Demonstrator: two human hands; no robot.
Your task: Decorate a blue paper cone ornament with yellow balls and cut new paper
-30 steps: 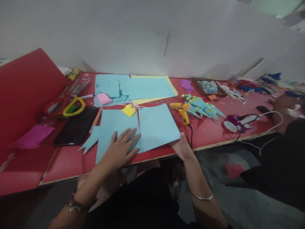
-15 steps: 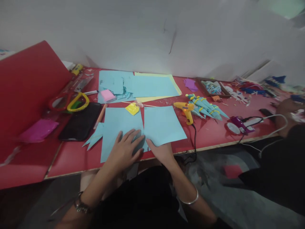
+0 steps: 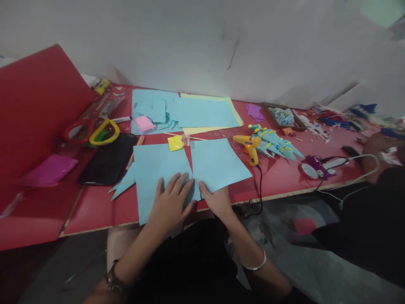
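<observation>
My left hand [image 3: 172, 198] lies spread and flat on a light blue paper sheet [image 3: 155, 162], whose near corner juts over the table edge. My right hand [image 3: 218, 200] pinches the near edge of a second blue paper sheet [image 3: 218, 162], thumb on top and the other fingers hidden underneath. The two sheets lie side by side, with a narrow gap widening towards me. A small yellow packet [image 3: 176, 143] rests at the top of the left sheet. Cut blue paper points [image 3: 123, 185] stick out by its left edge.
Right of the sheets lies a yellow glue gun [image 3: 248, 147] with a black cord, beside blue paper cones [image 3: 275, 142]. A black phone [image 3: 109, 162] and yellow-handled scissors [image 3: 104, 133] lie left. More blue paper [image 3: 207, 112] is behind. Another person's arm [image 3: 376, 156] is at the right.
The left sheet has turned slightly, and its near corner has come towards me past the table edge. The right sheet has shifted slightly right, and the gap between the sheets has widened.
</observation>
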